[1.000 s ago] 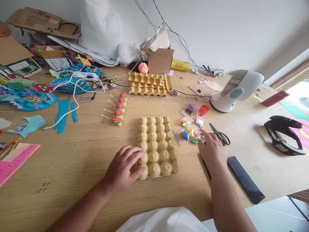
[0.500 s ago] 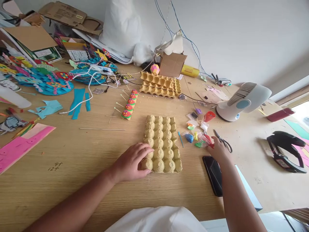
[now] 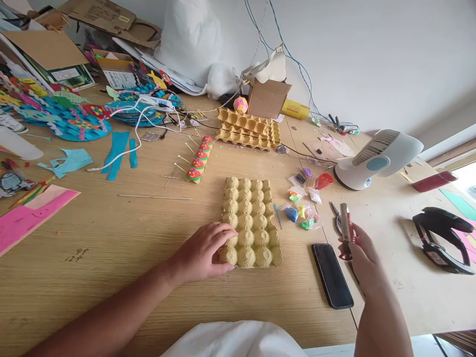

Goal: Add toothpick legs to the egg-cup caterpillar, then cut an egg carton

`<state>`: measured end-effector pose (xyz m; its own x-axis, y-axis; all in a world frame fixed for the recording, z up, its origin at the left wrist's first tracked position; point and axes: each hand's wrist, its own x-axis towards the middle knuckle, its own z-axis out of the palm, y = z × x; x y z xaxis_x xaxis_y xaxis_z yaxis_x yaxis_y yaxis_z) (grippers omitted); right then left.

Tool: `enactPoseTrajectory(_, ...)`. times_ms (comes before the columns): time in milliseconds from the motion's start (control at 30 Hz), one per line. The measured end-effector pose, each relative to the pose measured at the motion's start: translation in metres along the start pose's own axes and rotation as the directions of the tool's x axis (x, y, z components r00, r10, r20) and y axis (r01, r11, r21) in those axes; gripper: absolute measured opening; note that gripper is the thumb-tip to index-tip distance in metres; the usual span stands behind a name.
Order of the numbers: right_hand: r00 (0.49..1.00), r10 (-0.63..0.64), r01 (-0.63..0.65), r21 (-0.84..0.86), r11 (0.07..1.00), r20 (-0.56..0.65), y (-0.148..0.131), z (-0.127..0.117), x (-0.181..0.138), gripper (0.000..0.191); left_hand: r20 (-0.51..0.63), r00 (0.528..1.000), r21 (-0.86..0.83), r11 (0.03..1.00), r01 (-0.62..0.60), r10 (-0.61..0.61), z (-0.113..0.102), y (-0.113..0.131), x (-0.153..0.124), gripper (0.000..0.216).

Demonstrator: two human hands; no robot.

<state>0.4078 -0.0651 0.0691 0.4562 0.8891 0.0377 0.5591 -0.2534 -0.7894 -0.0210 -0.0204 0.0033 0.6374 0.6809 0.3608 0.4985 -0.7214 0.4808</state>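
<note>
A yellow cardboard egg tray (image 3: 245,223) lies upside down in front of me, its rows of bumps facing up. My left hand (image 3: 206,248) grips its near left edge, fingers over the bumps and thumb at the corner. To the right, my right hand (image 3: 366,250) is closed round a utility knife (image 3: 345,230) with red and metal parts, held upright above the scissors (image 3: 336,218). I cannot make out whether its blade is out. A black phone (image 3: 332,276) lies between the tray and my right hand.
Bags of coloured clay (image 3: 292,214), a red cup (image 3: 323,181) and a blue stick (image 3: 278,216) lie right of the tray. Behind stand a painted caterpillar (image 3: 200,161), cut egg trays (image 3: 245,130) and a white fan (image 3: 375,158). A black strapped device (image 3: 441,240) lies far right.
My right hand has picked the utility knife up from beside the clay bags and drawn it right and towards me. My left hand stays on the egg tray.
</note>
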Motion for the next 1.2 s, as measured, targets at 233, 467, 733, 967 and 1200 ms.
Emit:
enactPoseTrajectory(233,0.873,-0.047,-0.039,0.166,0.985,0.485,-0.047,0.059,-0.054,0.054,-0.012,0.999,-0.010,0.999,0.041,-0.042,0.005,0.002,0.001,0.067)
enactPoseTrajectory(467,0.869,-0.118,0.036,0.176,0.984,0.480,-0.053,0.086,-0.083,0.054,-0.007,0.998,-0.016,0.998,0.058,-0.058,0.007,0.003,0.000,0.069)
enactPoseTrajectory(733,0.697,-0.088,-0.412,0.498,0.763,0.712,-0.045,0.078,-0.089,0.061,0.009,0.998,-0.052,0.997,0.057,-0.057,0.005,0.003,0.001,0.070)
enactPoseTrajectory(967,0.833,-0.042,-0.335,0.563,0.756,0.552,-0.025,0.088,-0.092,0.061,0.044,0.999,-0.102,0.995,-0.012,0.017,-0.001,0.005,0.000,0.071)
enactPoseTrajectory(1200,0.883,-0.061,-0.237,0.554,0.798,0.466,-0.018,0.089,-0.092,0.051,0.067,0.998,-0.072,0.997,-0.012,0.017,0.003,0.004,-0.001,0.058)
